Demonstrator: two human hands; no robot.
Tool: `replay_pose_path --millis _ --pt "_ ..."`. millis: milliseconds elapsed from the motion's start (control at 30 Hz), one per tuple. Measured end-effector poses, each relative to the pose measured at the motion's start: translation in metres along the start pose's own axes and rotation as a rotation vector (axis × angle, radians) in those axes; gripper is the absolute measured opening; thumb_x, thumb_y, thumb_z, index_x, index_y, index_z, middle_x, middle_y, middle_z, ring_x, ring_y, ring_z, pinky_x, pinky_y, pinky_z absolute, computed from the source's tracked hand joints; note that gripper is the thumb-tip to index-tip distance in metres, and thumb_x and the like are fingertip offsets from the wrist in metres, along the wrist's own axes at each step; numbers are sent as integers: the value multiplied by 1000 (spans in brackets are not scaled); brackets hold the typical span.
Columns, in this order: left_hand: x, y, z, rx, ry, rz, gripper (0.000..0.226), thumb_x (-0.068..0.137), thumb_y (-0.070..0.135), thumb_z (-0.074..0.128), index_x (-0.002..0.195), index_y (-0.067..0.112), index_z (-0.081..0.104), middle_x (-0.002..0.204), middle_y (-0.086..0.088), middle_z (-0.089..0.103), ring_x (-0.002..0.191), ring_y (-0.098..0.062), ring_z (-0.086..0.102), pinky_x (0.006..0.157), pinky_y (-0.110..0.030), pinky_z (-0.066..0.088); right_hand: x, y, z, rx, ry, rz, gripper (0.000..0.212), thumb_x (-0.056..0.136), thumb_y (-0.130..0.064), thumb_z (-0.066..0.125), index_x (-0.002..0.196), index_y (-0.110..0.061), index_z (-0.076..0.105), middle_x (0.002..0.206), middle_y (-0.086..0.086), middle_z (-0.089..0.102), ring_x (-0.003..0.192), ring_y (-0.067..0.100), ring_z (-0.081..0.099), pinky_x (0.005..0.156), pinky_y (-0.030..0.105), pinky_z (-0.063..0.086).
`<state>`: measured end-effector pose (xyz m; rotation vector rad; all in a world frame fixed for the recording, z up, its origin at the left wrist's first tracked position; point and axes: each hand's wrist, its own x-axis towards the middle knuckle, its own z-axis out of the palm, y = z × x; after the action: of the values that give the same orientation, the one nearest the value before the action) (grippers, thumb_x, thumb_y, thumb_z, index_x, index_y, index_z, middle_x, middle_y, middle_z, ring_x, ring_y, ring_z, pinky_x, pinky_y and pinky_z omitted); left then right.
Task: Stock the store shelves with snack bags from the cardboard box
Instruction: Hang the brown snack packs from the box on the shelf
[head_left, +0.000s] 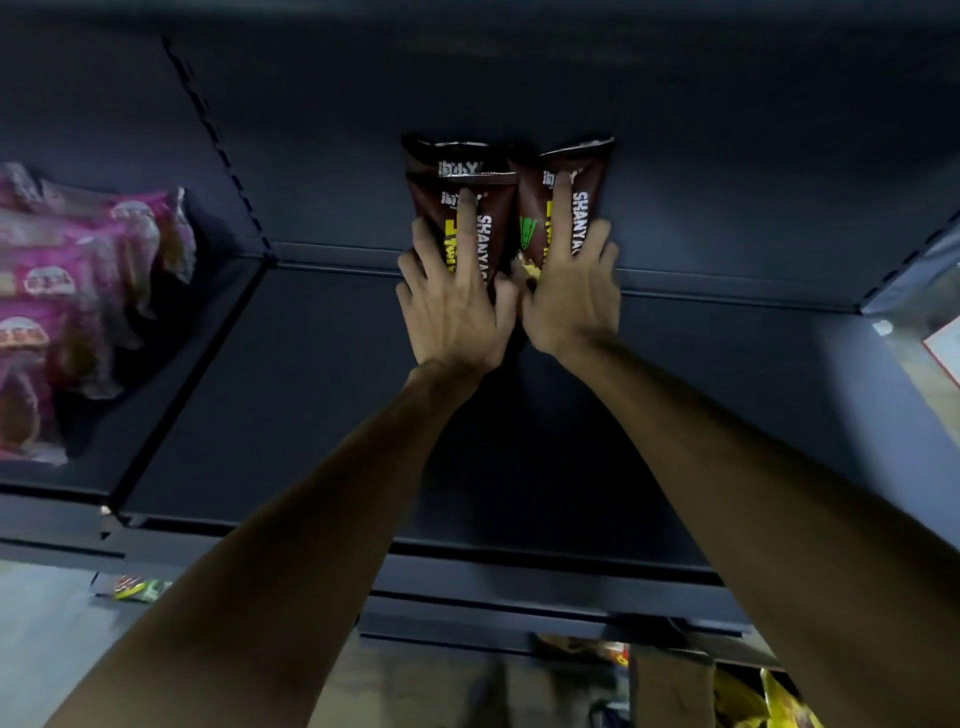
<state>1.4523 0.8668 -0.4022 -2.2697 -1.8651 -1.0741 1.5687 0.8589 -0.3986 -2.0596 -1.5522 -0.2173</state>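
Note:
Dark brown snack bags with white and yellow lettering stand upright against the back wall of a dark shelf (322, 395). Two bags on the left (457, 171) stand one behind the other, with another bag (571, 176) beside them on the right. My left hand (457, 296) lies flat on the front left bag with fingers spread. My right hand (571, 291) presses flat on the right bag the same way. Both arms reach far into the shelf. The cardboard box (670, 686) shows at the bottom edge below the shelf, with yellow bags (763, 701) in it.
Pink snack bags (78, 291) fill the neighbouring shelf bay on the left, past a slotted upright (218, 150). A shelf overhead closes the space above. The shelf's front lip (519, 577) runs across below my forearms. A small green packet (137, 590) lies lower left.

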Motion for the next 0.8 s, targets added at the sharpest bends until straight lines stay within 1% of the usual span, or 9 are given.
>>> replay_pose_path --millis 100,200,267,367,467,533,600,733,800 --pt "-11 -2 -17 -36 -133 21 93 79 42 52 155 25 1 153 -25 14 118 -41 37 91 -51 43 -10 2 -16 53 -127 -24 111 79 -40 70 155 -32 -10 130 15 32 112 35 43 77 42 50" --pt "-25 -7 -32 -37 -252 1 103 81 42 65 152 36 -10 158 -21 -3 134 -41 26 95 -49 46 -21 5 -32 132 -174 -35 109 81 -31 72 153 -39 -8 133 11 31 118 35 45 81 44 52" --pt "-35 -9 -41 -13 -302 -3 106 80 43 69 151 40 -9 158 -19 -5 138 -39 22 97 -49 45 -30 7 -40 145 -169 -24 105 84 -26 72 154 -40 -5 135 10 31 119 33 47 85 44 52" --pt "-48 -12 -57 57 -308 25 101 77 44 71 151 36 3 155 -17 7 135 -36 27 95 -50 46 -46 3 -50 93 -150 -24 91 86 -24 69 154 -33 10 138 10 32 121 32 47 84 44 52" --pt "-58 -10 -82 163 -264 90 76 78 38 67 141 23 27 135 -13 34 118 -32 40 86 -47 47 -59 -5 -68 36 -148 -19 67 87 -25 67 145 -23 32 136 10 36 122 32 47 82 44 51" --pt "-66 -5 -102 163 -277 98 59 79 31 63 131 19 38 123 -10 44 111 -31 46 79 -44 45 -74 -12 -86 -7 -173 -41 53 89 -27 64 136 -18 41 132 11 43 117 33 52 80 44 52" --pt "-69 -1 -123 139 -282 100 46 81 28 59 124 19 45 118 -7 52 105 -33 55 71 -41 44 -84 -20 -106 -26 -186 -25 47 90 -29 62 132 -19 44 130 10 48 110 36 57 80 45 53" --pt "-94 -2 -217 192 -175 280 30 87 31 54 114 20 52 100 -9 66 86 -35 65 64 -35 37 -135 -69 -188 -60 -91 -8 41 92 -31 59 130 -20 46 127 10 54 105 36 61 81 46 51" --pt "-95 0 -220 231 -191 289 27 90 35 53 112 19 53 94 -9 68 85 -35 66 63 -34 37 -141 -69 -190 -40 -111 10 36 93 -31 57 126 -20 48 120 9 60 103 37 62 80 44 50"
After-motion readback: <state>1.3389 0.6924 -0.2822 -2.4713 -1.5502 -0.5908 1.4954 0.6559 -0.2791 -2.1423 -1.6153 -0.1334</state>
